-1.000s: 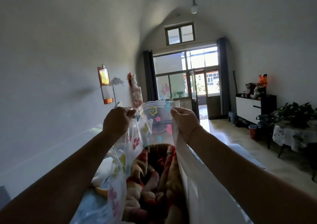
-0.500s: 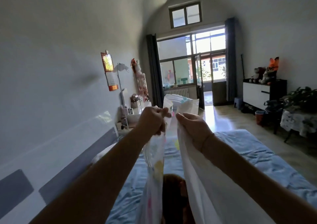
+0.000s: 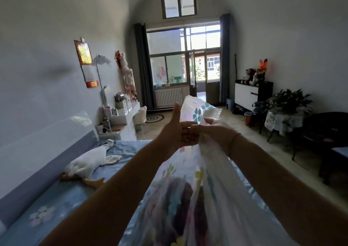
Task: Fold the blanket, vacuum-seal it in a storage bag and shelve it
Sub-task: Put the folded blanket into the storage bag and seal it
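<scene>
between both sets of fingers: floral storage bag point(image 3: 196, 112), neck gathered; left hand point(image 3: 175, 132) curled round it, thumb up; right hand point(image 3: 216, 130) pinching it. below fingers: blanket point(image 3: 180, 198) inside, probably soft, bulky; film likely slippery, hold neck.

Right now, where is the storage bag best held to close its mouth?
Grip the storage bag by the gathered neck just under its mouth, from either side, where the left hand and right hand hold it: the blanket weighs down the bottom, leaving the mouth upright.
</scene>
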Demonstrator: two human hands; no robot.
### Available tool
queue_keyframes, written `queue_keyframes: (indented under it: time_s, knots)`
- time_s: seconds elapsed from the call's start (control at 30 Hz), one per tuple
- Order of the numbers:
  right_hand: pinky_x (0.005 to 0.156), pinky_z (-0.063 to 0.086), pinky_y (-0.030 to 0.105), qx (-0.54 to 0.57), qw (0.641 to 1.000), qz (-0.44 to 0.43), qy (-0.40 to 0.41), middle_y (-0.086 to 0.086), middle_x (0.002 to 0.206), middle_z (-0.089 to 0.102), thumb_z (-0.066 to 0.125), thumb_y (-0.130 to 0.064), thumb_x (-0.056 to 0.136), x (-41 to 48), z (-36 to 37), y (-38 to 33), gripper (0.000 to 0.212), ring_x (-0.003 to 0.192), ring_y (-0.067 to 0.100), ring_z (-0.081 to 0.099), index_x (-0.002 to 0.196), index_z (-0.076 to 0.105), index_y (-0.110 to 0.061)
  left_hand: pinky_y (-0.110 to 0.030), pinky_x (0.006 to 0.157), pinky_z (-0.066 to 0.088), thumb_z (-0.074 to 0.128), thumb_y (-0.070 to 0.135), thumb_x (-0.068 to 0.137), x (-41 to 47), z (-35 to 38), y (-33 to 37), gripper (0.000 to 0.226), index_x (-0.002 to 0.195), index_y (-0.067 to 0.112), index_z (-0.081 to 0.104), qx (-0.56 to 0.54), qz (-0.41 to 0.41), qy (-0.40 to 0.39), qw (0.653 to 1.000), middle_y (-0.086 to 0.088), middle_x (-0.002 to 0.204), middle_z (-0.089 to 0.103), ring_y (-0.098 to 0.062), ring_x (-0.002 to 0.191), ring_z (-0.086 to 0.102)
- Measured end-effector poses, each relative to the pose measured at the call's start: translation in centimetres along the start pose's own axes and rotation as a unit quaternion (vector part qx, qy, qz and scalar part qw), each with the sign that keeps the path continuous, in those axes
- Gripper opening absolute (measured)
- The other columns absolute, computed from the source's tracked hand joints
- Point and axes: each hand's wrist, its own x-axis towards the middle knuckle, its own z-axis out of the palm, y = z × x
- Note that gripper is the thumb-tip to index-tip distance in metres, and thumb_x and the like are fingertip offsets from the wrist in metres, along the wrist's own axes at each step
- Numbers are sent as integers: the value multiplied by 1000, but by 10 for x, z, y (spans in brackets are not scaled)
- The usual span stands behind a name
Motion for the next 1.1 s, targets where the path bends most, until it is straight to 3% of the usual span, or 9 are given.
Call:
queue_keyframes:
  time_s: [0.13,0.27,0.43,0.57,0.7,0.8,0.9,1.0,1.1]
  knots:
    - [84,55,47,-92,995,16,37,18,99,67,63,-1,85,-21,-66,12,30,85,31,64,115,60,0,-35,105,38,16,77,75,0,38,-31,87,125,19,56,89,47,8,995,-2,120,66,-18,117,58]
    - [89,51,53,-134,987,43,80,22,103,67,66,-2,84,-47,-129,29,35,85,34,63,118,60,0,-14,97,37,16,58,92,4,73,-82,58,125,30,55,215,115,49,969,13,121,55,-4,114,50]
    - [79,56,43,-147,977,92,127,19,102,69,68,-5,83,-87,-195,74,34,82,29,66,117,62,-1,-49,118,16,-5,96,60,41,95,-208,116,145,32,42,390,-24,41,919,8,154,35,-14,145,26]
    - [78,56,39,-179,960,156,147,16,101,69,63,1,86,-121,-226,137,29,82,27,65,114,61,0,-34,120,15,15,66,96,30,144,-257,70,145,24,42,335,-56,-22,940,6,153,34,-13,142,29]
    - [69,52,30,-221,932,231,172,6,85,66,64,-6,86,-160,-236,226,10,74,17,61,96,66,-7,-49,119,14,2,92,70,21,160,-316,108,144,25,42,352,-113,-31,929,0,154,36,-19,144,27]
    - [65,53,30,-192,917,268,222,4,82,67,69,-32,85,-178,-236,291,20,78,20,63,84,64,-12,-50,118,8,9,67,95,6,154,-365,69,148,31,33,421,-173,-39,890,7,158,26,-17,147,17]
    - [55,45,14,-157,919,265,245,-3,77,61,66,-25,87,-178,-228,333,17,80,15,58,86,63,-9,-46,118,2,19,53,101,-23,140,-405,54,151,32,24,441,-214,3,871,9,161,16,-16,149,7]
    - [58,45,14,-131,930,259,224,-3,82,63,66,-22,87,-174,-209,361,13,80,11,58,93,65,-11,-46,118,-1,20,63,95,-55,124,-440,65,152,31,20,447,-250,54,857,6,162,12,-15,149,3]
    - [66,47,23,-171,921,289,198,-5,82,63,69,-39,83,-174,-197,388,19,87,17,60,85,61,-23,-47,117,-5,-8,93,63,-80,108,-456,112,153,30,15,454,-252,109,847,2,163,7,-17,149,-2]
